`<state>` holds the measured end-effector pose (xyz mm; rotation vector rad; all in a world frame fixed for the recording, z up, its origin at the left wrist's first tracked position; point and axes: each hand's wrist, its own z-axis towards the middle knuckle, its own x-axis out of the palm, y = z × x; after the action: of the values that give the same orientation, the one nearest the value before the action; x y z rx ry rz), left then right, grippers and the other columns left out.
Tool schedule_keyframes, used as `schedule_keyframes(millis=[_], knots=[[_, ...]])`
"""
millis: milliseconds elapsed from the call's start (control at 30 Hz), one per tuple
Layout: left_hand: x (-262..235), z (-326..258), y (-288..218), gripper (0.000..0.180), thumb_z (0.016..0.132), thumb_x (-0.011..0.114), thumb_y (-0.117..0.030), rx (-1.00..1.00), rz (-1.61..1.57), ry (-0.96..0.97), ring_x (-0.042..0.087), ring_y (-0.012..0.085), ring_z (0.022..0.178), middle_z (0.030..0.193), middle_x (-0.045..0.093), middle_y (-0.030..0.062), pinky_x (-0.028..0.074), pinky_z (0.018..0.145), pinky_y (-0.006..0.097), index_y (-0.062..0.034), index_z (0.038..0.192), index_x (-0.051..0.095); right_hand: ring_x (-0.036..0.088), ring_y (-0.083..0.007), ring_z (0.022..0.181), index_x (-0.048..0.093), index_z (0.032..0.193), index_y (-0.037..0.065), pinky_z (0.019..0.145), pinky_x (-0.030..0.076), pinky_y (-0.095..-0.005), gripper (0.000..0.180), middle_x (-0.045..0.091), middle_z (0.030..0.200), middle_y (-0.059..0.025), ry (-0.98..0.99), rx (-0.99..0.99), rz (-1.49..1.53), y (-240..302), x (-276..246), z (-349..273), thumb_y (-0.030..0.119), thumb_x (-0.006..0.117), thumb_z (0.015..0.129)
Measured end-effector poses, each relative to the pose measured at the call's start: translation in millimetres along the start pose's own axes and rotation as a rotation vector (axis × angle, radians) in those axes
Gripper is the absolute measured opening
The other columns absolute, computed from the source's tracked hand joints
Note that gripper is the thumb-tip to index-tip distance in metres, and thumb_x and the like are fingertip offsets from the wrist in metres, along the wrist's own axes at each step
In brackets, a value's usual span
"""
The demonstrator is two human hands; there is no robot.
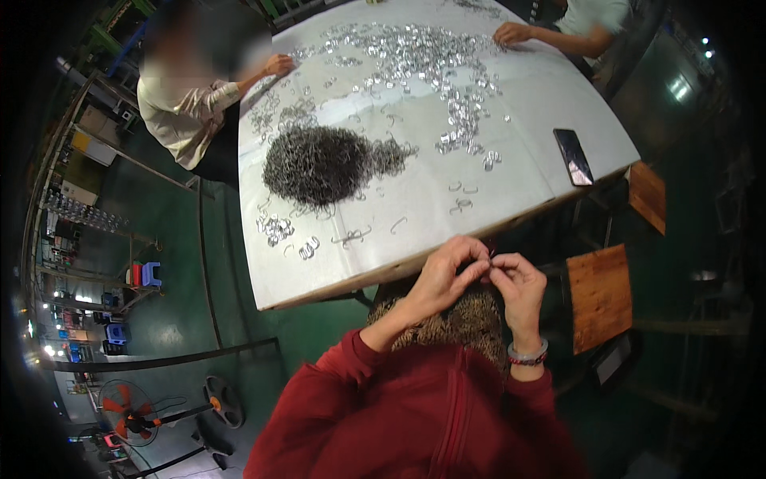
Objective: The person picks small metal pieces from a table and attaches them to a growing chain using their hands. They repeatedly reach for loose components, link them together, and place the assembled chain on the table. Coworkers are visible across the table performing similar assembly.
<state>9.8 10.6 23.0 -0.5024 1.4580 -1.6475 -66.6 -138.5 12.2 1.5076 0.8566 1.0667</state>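
Observation:
Just off the table's near edge, my left hand (447, 275) and my right hand (517, 286) meet with fingertips pinched together. Whatever is between them is too small to name; a dark speck shows at the tips. On the white tabletop (527, 96) beyond them lies a large dark heap of small wire hooks (315, 164). Several loose hooks (460, 203) are scattered nearer my hands. Small shiny metal pieces (307, 247) sit in a little group at the near left, and a wide spread of similar shiny pieces (415, 52) covers the far part.
A black phone (573, 157) lies near the right edge. Co-workers' hands touch the table at far left (278, 65) and far right (512, 33). Wooden stools (600, 299) stand at the right. A fan (128, 411) is on the green floor at lower left.

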Motion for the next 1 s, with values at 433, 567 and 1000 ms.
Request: schedule_keyframes(millis=[433, 567, 1000], knots=[[2.8, 2.2, 15.4, 0.009, 0.092, 0.06, -0.006, -0.078, -0.02, -0.025, 0.065, 0.017, 0.093, 0.097, 0.068, 0.009, 0.052, 0.084, 0.03, 0.0009, 0.098, 0.063, 0.062, -0.0104, 0.065, 0.068, 0.092, -0.006, 0.055, 0.052, -0.0227, 0.01, 0.063, 0.078, -0.0094, 0.105, -0.026, -0.246, 15.4, -37.3, 93.7, 0.0, 0.063, 0.087], [7.9, 1.8, 12.6, 0.008, 0.092, 0.06, -0.004, -0.052, 0.013, -0.005, 0.065, 0.0182, 0.093, 0.097, 0.067, 0.0095, 0.051, 0.084, 0.03, 0.0004, 0.098, 0.062, 0.063, -0.0238, 0.073, 0.066, 0.085, -0.005, 0.064, 0.052, -0.0327, 0.011, 0.062, 0.081, -0.0165, 0.013, -0.053, -0.653, -35.2, -38.1, 191.5, 0.006, 0.063, 0.086], [1.8, -16.7, 16.9, 0.014, 0.091, 0.063, -0.01, -0.077, -0.057, -0.084, 0.064, 0.0202, 0.09, 0.097, 0.066, 0.0086, 0.05, 0.08, 0.03, -0.0032, 0.103, 0.064, 0.063, -0.0276, 0.075, 0.071, 0.084, -0.004, 0.069, 0.051, -0.036, 0.011, 0.064, 0.079, -0.0166, 0.017, -0.175, -0.814, -75.6, -29.2, 222.3, 0.0, 0.068, 0.073]])
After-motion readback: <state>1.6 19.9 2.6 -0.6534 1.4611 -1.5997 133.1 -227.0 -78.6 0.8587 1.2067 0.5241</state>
